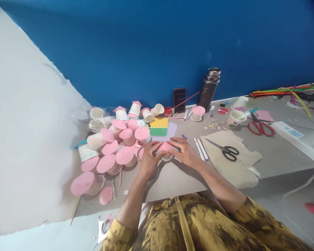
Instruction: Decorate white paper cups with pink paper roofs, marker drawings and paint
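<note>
Between my two hands stands a small paper cup [167,158] with a pink paper disc [165,147] over its top. My left hand [151,157] holds the disc's left side, thumb on the near edge and fingers at the far edge. On the right side, my right hand [183,152] does likewise, its fingers curved around the rim. Most of the cup is hidden beneath the disc and hands. Just beyond them lie yellow [159,122], green [157,131] and lilac [172,130] sheets.
Several pink-topped paper cups [125,155] crowd the left side. Markers [201,149] and black scissors [229,152], the latter on a beige cloth [225,170], lie right. Farther off are a phone [179,99], a flask [208,90], red scissors [260,127] and a power strip [295,139].
</note>
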`<state>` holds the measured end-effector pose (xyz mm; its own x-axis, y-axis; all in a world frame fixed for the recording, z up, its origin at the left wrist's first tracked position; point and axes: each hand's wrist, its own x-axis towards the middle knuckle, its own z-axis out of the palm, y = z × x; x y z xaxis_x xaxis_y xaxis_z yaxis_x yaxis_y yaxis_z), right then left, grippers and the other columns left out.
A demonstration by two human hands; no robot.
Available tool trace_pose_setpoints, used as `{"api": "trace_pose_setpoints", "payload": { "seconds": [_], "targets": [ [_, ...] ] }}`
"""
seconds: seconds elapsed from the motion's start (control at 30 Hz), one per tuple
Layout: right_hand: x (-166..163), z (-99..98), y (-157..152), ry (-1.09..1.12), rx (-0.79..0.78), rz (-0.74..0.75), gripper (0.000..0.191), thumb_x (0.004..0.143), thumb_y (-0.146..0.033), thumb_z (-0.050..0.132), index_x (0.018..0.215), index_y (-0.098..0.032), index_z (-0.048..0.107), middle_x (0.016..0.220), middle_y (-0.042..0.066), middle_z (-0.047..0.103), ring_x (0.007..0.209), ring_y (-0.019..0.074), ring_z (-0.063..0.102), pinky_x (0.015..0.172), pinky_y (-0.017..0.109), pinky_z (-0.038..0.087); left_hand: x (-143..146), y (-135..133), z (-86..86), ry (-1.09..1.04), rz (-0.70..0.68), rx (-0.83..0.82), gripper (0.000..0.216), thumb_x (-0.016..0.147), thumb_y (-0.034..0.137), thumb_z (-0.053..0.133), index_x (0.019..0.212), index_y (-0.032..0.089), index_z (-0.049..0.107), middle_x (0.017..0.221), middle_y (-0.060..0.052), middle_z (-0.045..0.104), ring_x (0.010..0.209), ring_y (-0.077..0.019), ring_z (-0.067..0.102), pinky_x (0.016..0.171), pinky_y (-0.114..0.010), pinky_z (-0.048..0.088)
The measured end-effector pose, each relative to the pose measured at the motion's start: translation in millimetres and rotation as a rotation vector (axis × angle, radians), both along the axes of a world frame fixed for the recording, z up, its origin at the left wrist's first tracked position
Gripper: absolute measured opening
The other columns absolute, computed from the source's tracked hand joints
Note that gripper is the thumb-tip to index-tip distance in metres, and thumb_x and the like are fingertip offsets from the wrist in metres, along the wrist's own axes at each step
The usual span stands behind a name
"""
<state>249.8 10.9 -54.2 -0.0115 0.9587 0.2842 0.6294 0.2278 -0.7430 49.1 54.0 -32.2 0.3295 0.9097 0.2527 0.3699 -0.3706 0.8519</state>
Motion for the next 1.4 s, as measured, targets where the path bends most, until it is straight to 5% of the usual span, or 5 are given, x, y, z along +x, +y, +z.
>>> {"api": "trace_pose_setpoints", "payload": {
  "seconds": [0.17, 0.63, 0.93, 1.07, 1.4],
  "targets": [
    [-2.7, -9.2, 1.3, 0.077, 0.079, -0.028, 0.047, 0.094, -0.049, 0.070, 0.134, -0.024, 0.073, 0.140, 0.013, 0.069, 0.134, 0.0321, 0.061, 0.116, 0.053, 0.047, 0.3, -1.1, 0.8, 0.002, 0.007, -0.018, 0.036, 0.082, 0.023, 0.078, 0.119, 0.022, 0.080, 0.118, -0.009, 0.075, 0.095, -0.0217, 0.068, 0.076, -0.031, 0.056],
    [-7.7, -7.3, 0.7, -0.042, 0.194, -0.068, 0.031, 0.098, -0.043, 0.068, 0.120, -0.025, 0.080, 0.134, 0.013, 0.073, 0.127, 0.0318, 0.064, 0.115, 0.055, 0.045, -3.3, 1.8, -9.0, 0.049, 0.023, 0.036, 0.036, 0.083, 0.024, 0.080, 0.119, 0.026, 0.080, 0.118, -0.008, 0.074, 0.106, -0.0250, 0.065, 0.100, -0.043, 0.050],
    [10.7, 3.1, -10.7, 0.130, 0.157, -0.173, 0.039, 0.098, -0.047, 0.062, 0.127, -0.024, 0.074, 0.129, 0.013, 0.075, 0.125, 0.0303, 0.065, 0.108, 0.050, 0.053, -1.0, -3.7, -7.3, 0.005, 0.033, -0.004, 0.041, 0.084, 0.026, 0.076, 0.125, 0.026, 0.077, 0.119, -0.008, 0.075, 0.097, -0.0226, 0.065, 0.081, -0.035, 0.053],
    [21.9, 9.7, -17.6, 0.124, 0.141, -0.207, 0.034, 0.095, -0.042, 0.066, 0.120, -0.022, 0.077, 0.128, 0.013, 0.075, 0.124, 0.0308, 0.066, 0.108, 0.049, 0.053, -3.7, -0.9, -4.8, 0.033, 0.035, 0.026, 0.047, 0.084, 0.029, 0.078, 0.130, 0.025, 0.074, 0.127, -0.011, 0.072, 0.112, -0.0270, 0.064, 0.082, -0.035, 0.055],
    [-4.6, 10.6, 2.5, -0.120, 0.136, -0.031, 0.036, 0.096, -0.039, 0.068, 0.128, -0.024, 0.076, 0.142, 0.014, 0.067, 0.133, 0.0338, 0.058, 0.115, 0.056, 0.044, -12.2, 7.1, -8.3, 0.202, -0.029, 0.141, 0.041, 0.086, 0.033, 0.081, 0.127, 0.029, 0.075, 0.140, -0.012, 0.063, 0.135, -0.0318, 0.054, 0.116, -0.057, 0.040]
  ]
}}
